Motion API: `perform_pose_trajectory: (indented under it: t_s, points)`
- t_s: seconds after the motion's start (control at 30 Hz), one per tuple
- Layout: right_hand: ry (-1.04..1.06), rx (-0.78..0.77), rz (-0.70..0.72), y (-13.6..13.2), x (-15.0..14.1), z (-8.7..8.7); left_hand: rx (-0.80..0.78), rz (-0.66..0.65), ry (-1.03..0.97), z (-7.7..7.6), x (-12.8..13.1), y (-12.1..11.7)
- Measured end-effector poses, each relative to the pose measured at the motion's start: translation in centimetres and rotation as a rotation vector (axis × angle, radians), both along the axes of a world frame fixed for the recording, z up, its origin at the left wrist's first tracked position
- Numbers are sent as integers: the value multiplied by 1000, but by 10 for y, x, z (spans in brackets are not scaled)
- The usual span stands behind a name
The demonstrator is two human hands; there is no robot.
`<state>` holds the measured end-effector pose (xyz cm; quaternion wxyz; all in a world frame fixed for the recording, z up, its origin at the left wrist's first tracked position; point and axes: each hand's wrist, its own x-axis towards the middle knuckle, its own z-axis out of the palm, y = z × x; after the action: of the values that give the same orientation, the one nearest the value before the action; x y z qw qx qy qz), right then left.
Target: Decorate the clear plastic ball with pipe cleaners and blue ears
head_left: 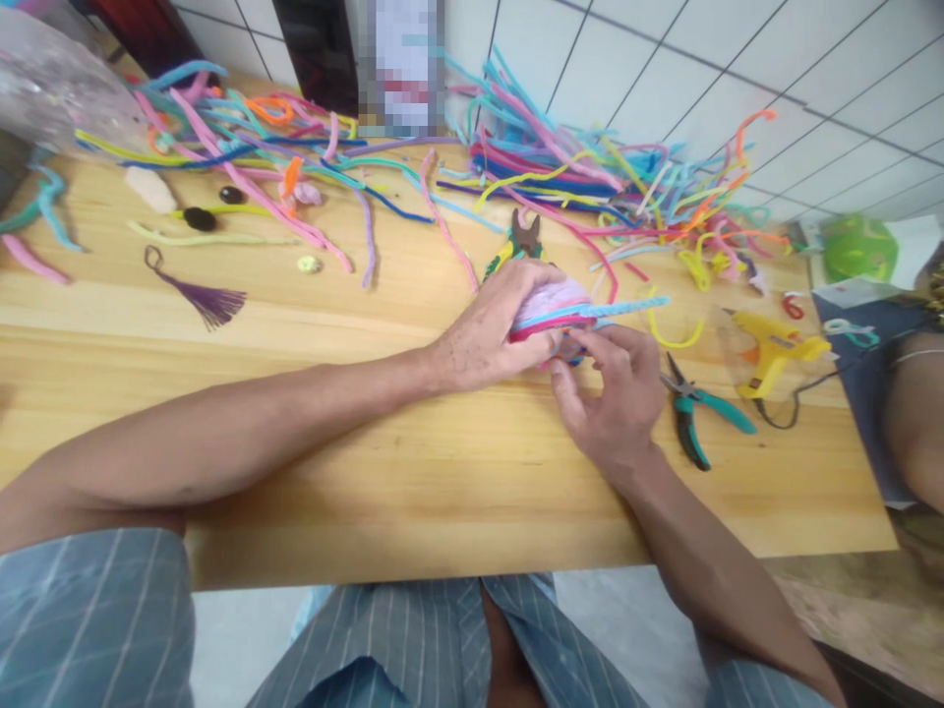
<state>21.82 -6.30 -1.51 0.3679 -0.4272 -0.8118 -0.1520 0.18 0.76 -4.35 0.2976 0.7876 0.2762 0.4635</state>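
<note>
My left hand [494,329] is wrapped round a rounded pipe-cleaner piece [552,301], lavender on top with bands of pink, red and light blue. A light blue pipe-cleaner end [630,306] sticks out from it to the right. My right hand [616,393] pinches at the lower right side of the piece, thumb and forefinger close together; what lies between these fingertips is partly hidden. Just behind my left hand lie cutters with yellow and green handles [520,241]. To the right of my right hand rest teal-handled pliers [693,403].
Many coloured pipe cleaners [546,172] lie along the back by the tiled wall. A yellow glue gun [778,349] with a black cord is at the right. On the left are a purple tassel [199,290] and a clear plastic bag [66,88]. Another person's limb [918,423] shows at the right edge.
</note>
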Motion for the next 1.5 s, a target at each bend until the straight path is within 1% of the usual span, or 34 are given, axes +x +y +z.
perform_pose_trajectory:
  t_s: [0.1, 0.33, 0.57, 0.7, 0.83, 0.97, 1.07, 1.13, 1.2, 1.3, 1.37, 1.5]
  points:
    - [1, -14, 3, 0, 1, 0, -14, 9, 2, 0, 1, 0]
    - [12, 25, 55, 1, 0, 1, 1, -11, -34, -1, 1, 1]
    - [17, 32, 68, 3, 1, 0, -89, 10, -29, 5, 2, 0]
    - [9, 15, 58, 3, 4, -1, -130, 11, -30, 3, 1, 3]
    - [9, 7, 53, 3, 7, -4, -177, -24, -60, 1, -1, 6]
    - [17, -15, 49, 3, 8, -6, -165, -10, 4, 7, -4, 8]
    - [34, 12, 44, 3, 7, -3, -149, 24, 53, 11, -5, 7]
    - [40, 37, 25, 3, 6, -1, -160, 38, 28, 10, -4, 5]
    - [60, 29, -8, 3, 7, 0, -181, 48, -36, 8, -1, 2]
    - [152, -58, -24, 3, 8, -1, -208, 49, -131, 4, 3, -3]
    - [213, -116, -4, 4, 9, -3, -194, 61, -134, 3, 5, -5]
    - [293, -140, 34, 5, 9, -7, -44, 109, -60, 5, 3, -7]
